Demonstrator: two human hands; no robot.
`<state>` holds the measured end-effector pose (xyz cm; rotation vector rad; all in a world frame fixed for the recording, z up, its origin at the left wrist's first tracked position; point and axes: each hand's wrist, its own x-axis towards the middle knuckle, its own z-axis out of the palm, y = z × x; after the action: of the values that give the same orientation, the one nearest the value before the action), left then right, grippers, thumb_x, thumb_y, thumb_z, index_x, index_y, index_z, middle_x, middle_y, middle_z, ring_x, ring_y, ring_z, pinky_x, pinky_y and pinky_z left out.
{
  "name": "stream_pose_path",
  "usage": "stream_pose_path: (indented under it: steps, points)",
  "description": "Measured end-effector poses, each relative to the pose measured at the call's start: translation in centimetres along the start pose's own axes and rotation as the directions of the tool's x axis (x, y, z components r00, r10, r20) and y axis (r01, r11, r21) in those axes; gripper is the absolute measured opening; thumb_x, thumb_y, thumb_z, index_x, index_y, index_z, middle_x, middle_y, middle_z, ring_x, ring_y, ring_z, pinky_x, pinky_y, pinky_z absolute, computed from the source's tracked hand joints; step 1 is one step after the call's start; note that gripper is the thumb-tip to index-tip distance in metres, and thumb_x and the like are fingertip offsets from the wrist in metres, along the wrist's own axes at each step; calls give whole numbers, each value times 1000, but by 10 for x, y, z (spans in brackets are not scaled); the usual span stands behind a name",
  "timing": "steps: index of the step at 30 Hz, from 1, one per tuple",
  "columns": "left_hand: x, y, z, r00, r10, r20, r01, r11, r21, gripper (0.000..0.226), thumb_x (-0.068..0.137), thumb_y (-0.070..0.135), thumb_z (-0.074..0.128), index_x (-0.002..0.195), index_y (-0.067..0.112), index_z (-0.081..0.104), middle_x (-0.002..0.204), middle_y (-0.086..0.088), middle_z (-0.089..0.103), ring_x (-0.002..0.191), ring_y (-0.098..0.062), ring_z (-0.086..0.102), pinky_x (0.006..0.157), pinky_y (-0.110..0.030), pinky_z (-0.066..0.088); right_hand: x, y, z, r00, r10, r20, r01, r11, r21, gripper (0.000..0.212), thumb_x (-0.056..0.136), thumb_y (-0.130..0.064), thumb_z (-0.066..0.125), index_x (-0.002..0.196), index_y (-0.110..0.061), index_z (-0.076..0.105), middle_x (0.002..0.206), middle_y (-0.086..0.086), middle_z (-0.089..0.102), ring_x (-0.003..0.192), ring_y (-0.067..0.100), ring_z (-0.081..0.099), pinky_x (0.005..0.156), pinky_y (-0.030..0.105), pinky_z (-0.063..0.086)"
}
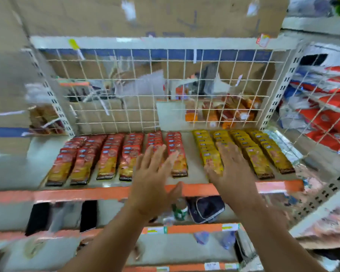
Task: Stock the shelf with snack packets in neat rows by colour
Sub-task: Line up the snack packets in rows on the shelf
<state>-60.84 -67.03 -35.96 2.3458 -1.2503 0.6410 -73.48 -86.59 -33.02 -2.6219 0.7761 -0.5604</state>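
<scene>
**Both hands flat over the rows, one colour under each**

Nearest in, both hands are seen empty, with fingers straight and spread. The left hand [151, 173] is held over the front ends of the innermost red rows, the right hand [234, 169] over the front of the inner yellow rows. Whether the palms are pressed on the packets or held just above them cannot be told through the blur.

Under the wrists, the orange front edge of the shelf [67, 195] is crossed. On it, the red packets [106, 154] are laid to the left in six rows and the yellow packets [263, 152] to the right in four. A bare strip is left between the colours, and it falls between the two hands. Each row's long axis is run front to back, away from the person, with the packets overlapped.

Any straightening, it is judged, would be done along that axis, red by the left hand and yellow by the right. Farthest off, the wire grid [165, 85] is set just behind the rows' far ends.
</scene>
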Motion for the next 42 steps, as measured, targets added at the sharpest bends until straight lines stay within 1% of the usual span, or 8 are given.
stream_pose_path:
  steps: [7,13,18,22,27,31,37,42]
  points:
    - [-39,-131,-195,980,-44,-193,93,963,252,65,78,54,69,135,24,62,133,-10,62,127,-41,54,102,-54,43,-19,-202,-12,939,-345,14,343,936,85,79,90,-54,61,157,-32,26,165,0,22,153,22,15,124,44,17]
    - [-74,-217,-361,934,-72,-350,220,888,403,61,82,54,62,134,24,61,138,-11,59,130,-41,53,101,-55,46,-33,-367,-39,802,-596,-32,591,785,183,77,90,-54,63,156,-37,26,164,-6,20,150,15,21,118,37,27]
    - [-93,-270,-445,914,-129,-383,319,813,487,67,82,59,56,140,23,57,141,-9,56,128,-37,51,101,-53,44,-23,-461,-60,674,-728,-130,735,642,219,77,86,-49,71,153,-37,34,160,-6,27,147,17,29,116,36,31]
    - [-94,-315,-484,931,-130,-341,310,776,550,65,82,58,54,135,21,61,137,-7,59,124,-36,55,101,-50,41,2,-518,-63,601,-789,-131,799,585,139,77,89,-51,66,155,-33,31,161,-2,27,150,20,21,118,39,27]
    - [-93,-382,-514,905,-335,-261,425,697,577,69,84,66,45,142,30,53,140,-1,58,126,-32,53,103,-52,44,43,-584,-53,538,-839,-76,842,533,80,74,93,-46,63,156,-35,26,162,0,28,150,23,22,115,43,32]
    - [-94,-442,-533,826,-448,-342,563,657,501,56,90,48,68,141,27,56,139,0,61,127,-28,54,104,-47,44,77,-639,-33,490,-869,-71,871,484,82,66,95,-39,62,154,-34,32,158,1,34,146,23,27,110,37,33]
    - [-94,-532,-554,639,-658,-399,766,495,410,65,87,65,57,142,31,55,146,0,58,131,-28,55,104,-48,47,122,-724,1,352,-936,-22,935,351,55,62,91,-36,63,149,-34,41,151,-4,41,137,21,40,106,37,42]
    - [-90,-584,-564,585,-747,-317,801,469,372,51,91,56,60,137,35,58,141,2,62,125,-25,58,92,-40,46,131,-793,22,269,-960,82,959,275,67,61,94,-27,60,150,-32,39,152,-8,42,130,21,49,103,35,44]
